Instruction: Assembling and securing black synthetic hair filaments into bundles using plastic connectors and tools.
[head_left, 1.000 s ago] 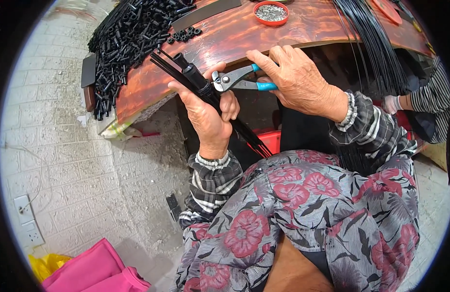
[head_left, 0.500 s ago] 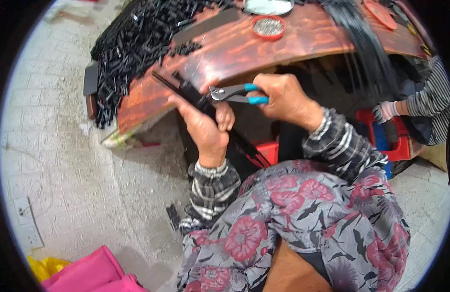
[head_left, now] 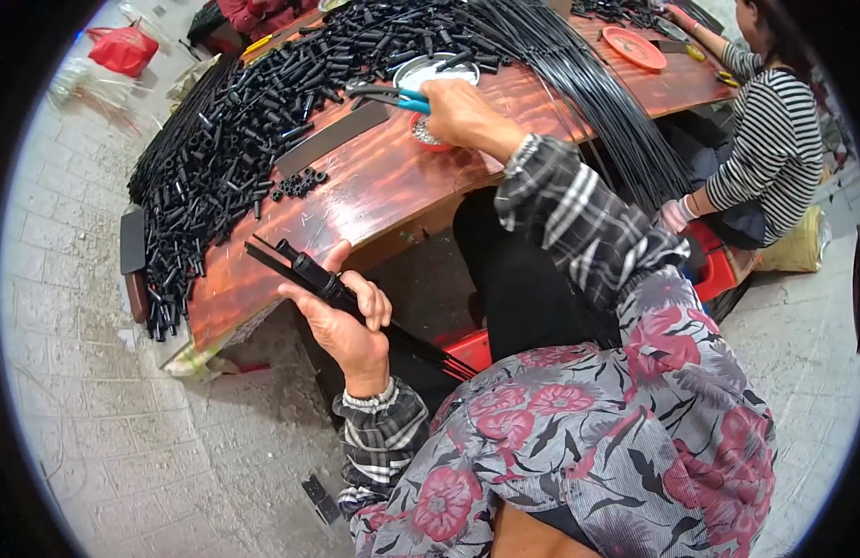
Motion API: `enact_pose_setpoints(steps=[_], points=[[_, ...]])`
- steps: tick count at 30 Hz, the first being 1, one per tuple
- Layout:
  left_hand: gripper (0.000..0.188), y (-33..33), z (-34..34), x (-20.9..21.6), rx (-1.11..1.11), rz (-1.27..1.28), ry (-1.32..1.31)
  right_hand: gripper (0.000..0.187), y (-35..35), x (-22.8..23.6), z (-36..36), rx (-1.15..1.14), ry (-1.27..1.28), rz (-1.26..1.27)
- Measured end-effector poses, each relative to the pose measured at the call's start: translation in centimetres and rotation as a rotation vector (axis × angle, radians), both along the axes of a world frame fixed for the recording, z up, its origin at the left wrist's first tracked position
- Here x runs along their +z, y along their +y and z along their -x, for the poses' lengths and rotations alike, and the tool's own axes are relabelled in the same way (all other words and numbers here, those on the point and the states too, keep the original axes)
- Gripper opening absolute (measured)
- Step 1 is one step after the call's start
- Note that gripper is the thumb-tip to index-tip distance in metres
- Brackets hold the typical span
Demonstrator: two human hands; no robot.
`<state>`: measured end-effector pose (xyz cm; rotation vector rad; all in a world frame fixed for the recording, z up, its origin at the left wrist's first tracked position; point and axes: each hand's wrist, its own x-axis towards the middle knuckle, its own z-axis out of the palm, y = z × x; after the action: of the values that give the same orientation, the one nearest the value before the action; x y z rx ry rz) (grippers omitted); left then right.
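My left hand (head_left: 348,327), low in front of the table edge, is closed round several thin black rods (head_left: 270,260) and a thicker black tubular fitting (head_left: 311,273) near their upper ends. The rods' other ends slant down toward my lap. My right hand (head_left: 469,113) reaches over the table, gripping pliers (head_left: 393,94) by their teal handles, with the metal jaws to the left. Just beneath this hand is a small red dish (head_left: 434,147) of tiny metal pieces, partly covered. Behind the pliers stands a round metal dish (head_left: 398,71) with white contents.
A heap of short black tubes (head_left: 221,158) covers the table's left side. Beside it lie a flat dark bar (head_left: 332,139) and small black rings (head_left: 300,184). Long black rods (head_left: 593,88) hang over the front edge. Rightward are an orange plate (head_left: 635,48) and a co-worker (head_left: 772,158) in stripes.
My right hand has moved the pliers away from the fitting, up and over the table toward the dishes. My left hand still holds the rods. The view has shifted, showing more tabletop.
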<state>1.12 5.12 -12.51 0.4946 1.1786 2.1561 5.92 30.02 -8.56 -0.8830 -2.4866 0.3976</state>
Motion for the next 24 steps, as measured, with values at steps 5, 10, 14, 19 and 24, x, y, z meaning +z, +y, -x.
enact_pose_setpoints(steps=[5, 10, 14, 19, 24], points=[[0.076, 0.4, 0.0, 0.4, -0.054, -0.035, -0.078, 0.014, 1.4, -1.3, 1.1, 0.147, 0.029, -0.084], [0.076, 0.0, 0.2, 0.2, -0.044, -0.006, -0.016, 0.044, -0.3, -1.4, 1.5, 0.191, -0.055, 0.032], [0.073, 0.3, -0.3, 0.1, 0.008, 0.045, 0.021, 0.038, 0.8, -3.8, 2.3, 0.179, 0.093, 0.003], [0.065, 0.8, -0.1, -0.1, -0.047, 0.046, 0.005, 0.02, 1.5, -3.6, 1.5, 0.12, 0.17, 0.035], [0.066, 1.1, 0.2, -0.2, -0.045, 0.054, 0.013, 0.009, 1.8, -2.5, 1.0, 0.003, 0.214, 0.137]])
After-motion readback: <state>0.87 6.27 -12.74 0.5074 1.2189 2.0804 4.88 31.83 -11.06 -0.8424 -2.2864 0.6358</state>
